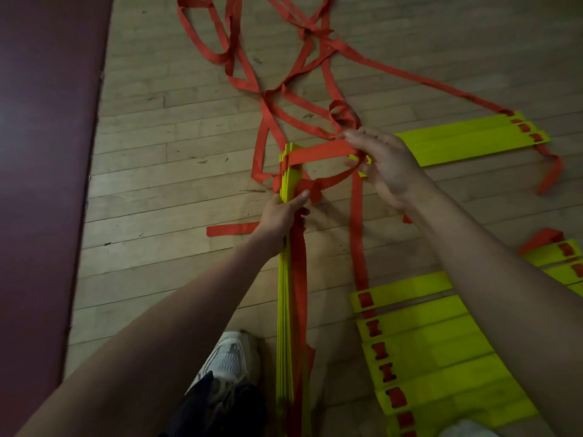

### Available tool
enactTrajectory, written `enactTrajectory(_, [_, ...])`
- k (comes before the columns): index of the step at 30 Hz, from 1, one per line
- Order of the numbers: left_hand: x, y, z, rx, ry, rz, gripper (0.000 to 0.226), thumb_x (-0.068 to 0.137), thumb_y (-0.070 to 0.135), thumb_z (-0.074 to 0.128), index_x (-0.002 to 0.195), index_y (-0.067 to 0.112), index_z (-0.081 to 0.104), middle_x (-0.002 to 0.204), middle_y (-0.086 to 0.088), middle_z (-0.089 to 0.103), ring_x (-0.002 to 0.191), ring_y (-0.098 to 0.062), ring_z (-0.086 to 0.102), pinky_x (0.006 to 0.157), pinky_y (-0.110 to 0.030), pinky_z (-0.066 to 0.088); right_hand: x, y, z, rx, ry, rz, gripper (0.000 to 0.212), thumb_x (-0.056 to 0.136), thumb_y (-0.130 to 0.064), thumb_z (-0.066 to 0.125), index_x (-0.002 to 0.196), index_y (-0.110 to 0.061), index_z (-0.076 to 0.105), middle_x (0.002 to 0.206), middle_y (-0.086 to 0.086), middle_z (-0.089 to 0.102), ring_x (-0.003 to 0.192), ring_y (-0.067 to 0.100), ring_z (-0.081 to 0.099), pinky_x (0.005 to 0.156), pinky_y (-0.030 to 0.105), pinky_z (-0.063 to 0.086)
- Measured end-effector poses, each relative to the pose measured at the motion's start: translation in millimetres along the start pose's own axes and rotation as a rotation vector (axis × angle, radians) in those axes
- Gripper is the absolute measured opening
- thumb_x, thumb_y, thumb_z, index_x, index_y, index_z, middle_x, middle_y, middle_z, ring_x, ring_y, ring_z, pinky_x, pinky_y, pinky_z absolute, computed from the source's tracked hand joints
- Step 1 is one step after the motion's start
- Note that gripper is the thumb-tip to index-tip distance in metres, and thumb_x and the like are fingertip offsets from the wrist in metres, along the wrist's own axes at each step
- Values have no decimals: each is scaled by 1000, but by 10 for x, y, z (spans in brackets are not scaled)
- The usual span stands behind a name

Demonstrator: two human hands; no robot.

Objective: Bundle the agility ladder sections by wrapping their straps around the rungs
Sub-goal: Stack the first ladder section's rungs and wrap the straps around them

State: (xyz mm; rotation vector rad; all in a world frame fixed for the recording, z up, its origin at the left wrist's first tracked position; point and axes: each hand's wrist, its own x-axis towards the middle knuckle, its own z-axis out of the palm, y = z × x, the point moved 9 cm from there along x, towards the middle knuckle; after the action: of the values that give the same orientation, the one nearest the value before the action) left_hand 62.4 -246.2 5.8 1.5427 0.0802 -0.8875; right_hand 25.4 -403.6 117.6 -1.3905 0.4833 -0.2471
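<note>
Left hand (284, 212) is wrapped around a stack of rungs (285, 310), thumb on the near face and fingers curled behind. The stack is yellow and stands on its long edge, running from near the person's feet up toward the middle of the view. The hand grips it in its upper part, just below a red knot of webbing.

Right hand (385, 165) is seen from the back and holds the strap (318, 152). The strap stretches as a flat red band from the top of the stack across to this hand. Fingers lie over the band and the thumb sits under it. The fingertips are blurred, but it looks like a pinch rather than a full fist. A small loop of the same webbing stands up just behind the knuckles, and another length hangs down from the hand toward the floor.

Beyond the hands, loose straps (284, 58) lie tangled on the wooden floor (157, 152). More yellow rungs lie flat: one row (426, 342) at lower right, threaded with red webbing, and another group (467, 137) behind the right hand. A white shoe (227, 357) is beside the foot of the stack. A dark red mat (41, 152) covers the left edge of the view.
</note>
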Motion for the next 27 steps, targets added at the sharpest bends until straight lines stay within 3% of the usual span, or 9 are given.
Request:
enactTrajectory(1, [-12, -13, 25, -11, -21, -11, 17, 91, 28, 64, 91, 12, 59, 75, -8, 58, 55, -15, 52, 47, -25, 46, 26, 7, -39, -93, 44, -22, 20, 94, -15, 55, 74, -19, 56, 63, -14, 58, 65, 0, 54, 70, 24, 41])
enactTrajectory(3, [-52, -25, 76, -34, -55, -28, 20, 90, 30, 66, 91, 12, 59, 73, -7, 58, 55, -15, 53, 48, -25, 47, 112, 27, -207, -563, 190, -84, 9, 92, -22, 58, 85, -15, 57, 83, -1, 61, 86, 15, 56, 78, 32, 40])
enactTrajectory(5, [-91, -17, 105, -41, -63, -32, 22, 88, 33, 68, 88, 12, 61, 70, -6, 58, 54, -15, 54, 50, -25, 48, 135, 56, -306, -1032, 298, -129, 25, 87, -16, 61, 111, -8, 56, 115, 13, 57, 115, 33, 48, 94, 36, 33])
enactTrajectory(6, [-104, -9, 111, -48, -63, -30, 23, 87, 34, 68, 86, 12, 61, 68, -6, 58, 53, -15, 54, 49, -25, 47, 119, 33, -232, -1127, 268, -239, 30, 83, -11, 61, 113, -8, 56, 118, 16, 56, 117, 37, 46, 96, 34, 30])
enactTrajectory(9, [-135, 22, 150, -78, -86, -19, 25, 87, 34, 69, 82, 11, 59, 66, -7, 56, 50, -16, 53, 48, -24, 46, -40, 38, 225, -1132, -41, -511, 21, 76, -4, 59, 95, -8, 67, 102, 15, 63, 105, 35, 53, 90, 25, 30])
enactTrajectory(13, [-189, 37, 247, -83, -183, -11, 27, 89, 37, 65, 83, 11, 58, 68, -8, 56, 53, -17, 54, 52, -26, 48, -55, 265, 292, -975, -262, -262, 25, 80, -5, 65, 105, -9, 62, 107, 7, 64, 96, 21, 56, 77, 15, 40])
enactTrajectory(19, [-227, 33, 276, -27, -228, -37, 36, 81, 46, 71, 93, 12, 66, 74, -3, 66, 67, -18, 64, 61, -28, 52, -69, 115, 209, -1033, -99, -462, 15, 82, -7, 52, 92, -2, 60, 99, 13, 57, 95, 25, 54, 79, 21, 34])
enactTrajectory(23, [-218, 30, 269, 37, -268, -15, 33, 78, 37, 76, 94, 13, 62, 72, 1, 58, 62, -13, 56, 58, -23, 50, -119, -22, 170, -992, -26, -550, 14, 80, -5, 50, 92, 1, 54, 104, 16, 61, 102, 30, 57, 84, 24, 37])
enactTrajectory(27, [-261, 56, 306, 48, -307, 4, 45, 75, 56, 70, 95, 17, 59, 78, 1, 58, 63, -10, 54, 62, -24, 50, -106, -268, 187, -930, 12, -613, 14, 79, -5, 52, 91, 0, 51, 110, 13, 64, 106, 26, 58, 86, 23, 39])
